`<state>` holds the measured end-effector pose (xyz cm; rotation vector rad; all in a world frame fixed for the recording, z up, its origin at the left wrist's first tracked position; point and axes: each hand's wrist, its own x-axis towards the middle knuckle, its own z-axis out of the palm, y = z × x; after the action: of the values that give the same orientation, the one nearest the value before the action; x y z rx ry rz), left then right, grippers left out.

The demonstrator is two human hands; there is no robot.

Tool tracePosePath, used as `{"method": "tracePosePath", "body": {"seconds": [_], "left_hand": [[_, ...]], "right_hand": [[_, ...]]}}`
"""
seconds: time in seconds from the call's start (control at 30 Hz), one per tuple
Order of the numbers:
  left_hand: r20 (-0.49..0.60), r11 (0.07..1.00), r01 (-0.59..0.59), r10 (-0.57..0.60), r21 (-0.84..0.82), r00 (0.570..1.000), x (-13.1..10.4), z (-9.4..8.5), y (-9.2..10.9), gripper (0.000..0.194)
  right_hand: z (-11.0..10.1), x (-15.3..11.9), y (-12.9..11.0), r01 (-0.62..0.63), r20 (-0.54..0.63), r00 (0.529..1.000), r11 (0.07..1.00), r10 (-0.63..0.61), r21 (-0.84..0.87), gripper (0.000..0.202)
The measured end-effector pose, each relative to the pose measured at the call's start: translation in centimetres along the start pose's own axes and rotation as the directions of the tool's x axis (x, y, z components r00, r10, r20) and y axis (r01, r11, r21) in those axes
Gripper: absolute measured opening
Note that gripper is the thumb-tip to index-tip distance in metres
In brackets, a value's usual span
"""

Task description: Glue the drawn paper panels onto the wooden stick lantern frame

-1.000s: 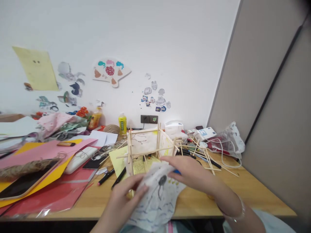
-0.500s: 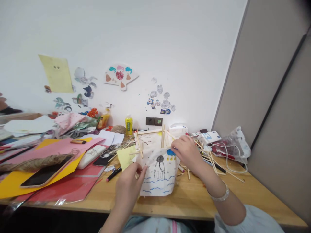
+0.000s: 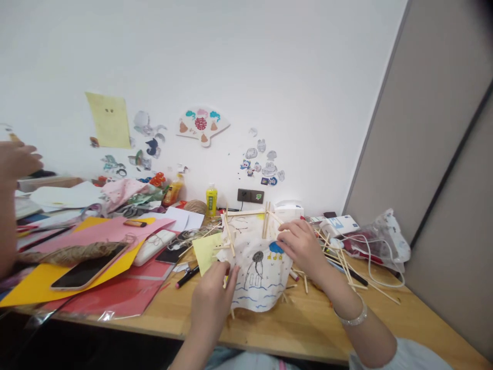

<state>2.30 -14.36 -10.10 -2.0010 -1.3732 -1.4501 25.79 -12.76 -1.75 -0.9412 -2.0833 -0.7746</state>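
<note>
A white sheet (image 3: 264,280) with a drawn figure, blue waves and a blue cloud lies against a frame of thin wooden sticks (image 3: 267,221). At its left edge, my left hand (image 3: 215,285) pinches the sheet and a stick of the frame between thumb and fingers. My right hand (image 3: 304,246) is closed on the sheet's upper right corner, beside the blue cloud. A yellow paper (image 3: 207,252) rests behind my left hand. Stick ends poke out below the sheet.
Left on the table (image 3: 308,329) lie a phone (image 3: 88,267), coloured papers, twine and a white power bank (image 3: 154,246). Loose sticks, a plastic bag (image 3: 389,241) and a white cable are at right. Another person's hand (image 3: 17,159) is at far left.
The view has shifted left. The sheet's lower edge now curves, and stick ends show beneath it. Another person's hand and forearm have come further in at the left. My hands keep their hold.
</note>
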Motion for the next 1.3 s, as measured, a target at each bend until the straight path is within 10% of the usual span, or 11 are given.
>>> {"method": "tracePosePath", "body": {"seconds": [0.23,0.33,0.43,0.5,0.97,1.3], "left_hand": [[-0.022,0.999,-0.024,0.025,0.031,0.999,-0.2,0.1,-0.2,0.034],[-0.016,0.999,-0.022,0.022,0.039,1.000,-0.3,0.1,-0.2,0.035],[-0.003,0.999,-0.009,0.009,0.049,1.000,-0.3,0.0,-0.2,0.037],[0.025,0.999,0.010,-0.011,0.045,1.000,-0.2,-0.2,-0.2,0.036],[0.099,0.990,0.143,-0.141,-0.010,0.985,1.2,-0.4,-0.2,0.029],[0.270,0.936,0.336,-0.299,-0.102,0.915,1.1,-0.9,-0.2,0.026]], "right_hand": [[2.3,-3.0,-0.1,-0.307,-0.244,0.929,0.947,0.276,-0.097,0.031],[3.7,-4.9,-0.5,-0.561,-0.311,0.759,0.817,0.572,0.132,0.048],[4.5,-6.0,-1.1,-0.708,-0.098,0.538,0.512,0.837,0.487,0.047],[4.5,-6.2,-1.3,-0.696,0.034,0.471,0.347,0.882,0.629,0.036],[5.6,-6.5,-2.0,-0.632,0.080,0.451,0.254,0.889,0.732,0.027],[5.2,-5.4,-3.3,-0.616,-0.080,0.433,0.359,0.898,0.701,0.021]]}}
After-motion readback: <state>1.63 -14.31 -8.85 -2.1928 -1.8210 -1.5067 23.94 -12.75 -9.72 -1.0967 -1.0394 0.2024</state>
